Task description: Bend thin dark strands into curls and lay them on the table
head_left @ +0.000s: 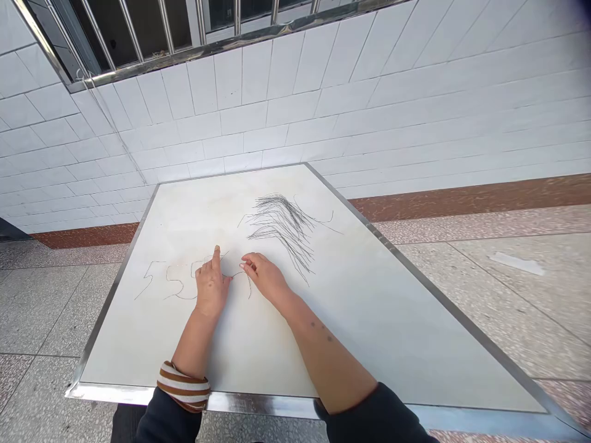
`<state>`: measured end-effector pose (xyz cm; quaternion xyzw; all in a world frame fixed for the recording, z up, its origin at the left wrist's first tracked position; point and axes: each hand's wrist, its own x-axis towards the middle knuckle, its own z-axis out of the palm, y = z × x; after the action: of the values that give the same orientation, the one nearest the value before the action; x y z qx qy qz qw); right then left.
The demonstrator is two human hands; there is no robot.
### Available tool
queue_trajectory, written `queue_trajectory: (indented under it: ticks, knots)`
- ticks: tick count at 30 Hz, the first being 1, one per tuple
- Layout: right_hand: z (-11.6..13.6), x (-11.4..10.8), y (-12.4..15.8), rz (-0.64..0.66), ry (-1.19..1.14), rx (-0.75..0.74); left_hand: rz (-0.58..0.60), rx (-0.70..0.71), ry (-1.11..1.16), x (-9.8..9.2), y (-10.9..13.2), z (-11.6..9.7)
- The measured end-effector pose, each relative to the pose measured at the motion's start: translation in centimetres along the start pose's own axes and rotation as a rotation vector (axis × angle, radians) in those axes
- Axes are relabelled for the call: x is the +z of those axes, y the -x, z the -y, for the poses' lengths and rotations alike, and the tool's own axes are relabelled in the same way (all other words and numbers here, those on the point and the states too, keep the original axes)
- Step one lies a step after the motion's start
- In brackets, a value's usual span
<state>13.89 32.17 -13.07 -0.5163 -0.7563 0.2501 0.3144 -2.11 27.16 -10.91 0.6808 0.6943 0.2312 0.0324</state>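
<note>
My left hand [212, 286] rests on the white tabletop [392, 320], its index finger stretched forward and its thumb out to the side. Just right of it, my right hand [263, 274] has thumb and index finger brought together over a thin dark strand [250, 288]. The strand curves between the two hands. Left of my left hand, more strands lie bent into shapes like the digit 5 [174, 282]. Beyond my right hand spreads a loose bundle of dark, thin strands [284, 218].
The table has a metal edge [258, 405]. Behind it rises a white tiled wall [286, 92] with a barred window [152, 31] at the upper left. A white strip [517, 263] lies on the speckled floor to the right.
</note>
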Motion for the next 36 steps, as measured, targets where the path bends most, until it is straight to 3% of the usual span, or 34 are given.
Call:
queue_trajectory:
  ticks: [6,12,19,26,36]
  knots:
    - [0.5,0.1,1.0,0.107,0.104,-0.052,0.024,0.044,0.084,0.4,0.0,1.1]
    - [1.0,0.4,-0.3,0.074,0.167,-0.151,0.042,0.097,0.147,0.8,0.0,2.1]
    - [0.9,0.1,-2.7,0.268,0.23,-0.114,0.073,0.106,0.089,0.8,-0.3,1.8]
    - [-0.6,0.9,-1.4,0.153,0.204,-0.219,0.025,0.105,0.085,1.1,-0.2,1.9]
    - [-0.3,1.1,-1.8,0.146,0.241,-0.273,-0.002,-0.015,0.233,0.9,-0.2,2.2]
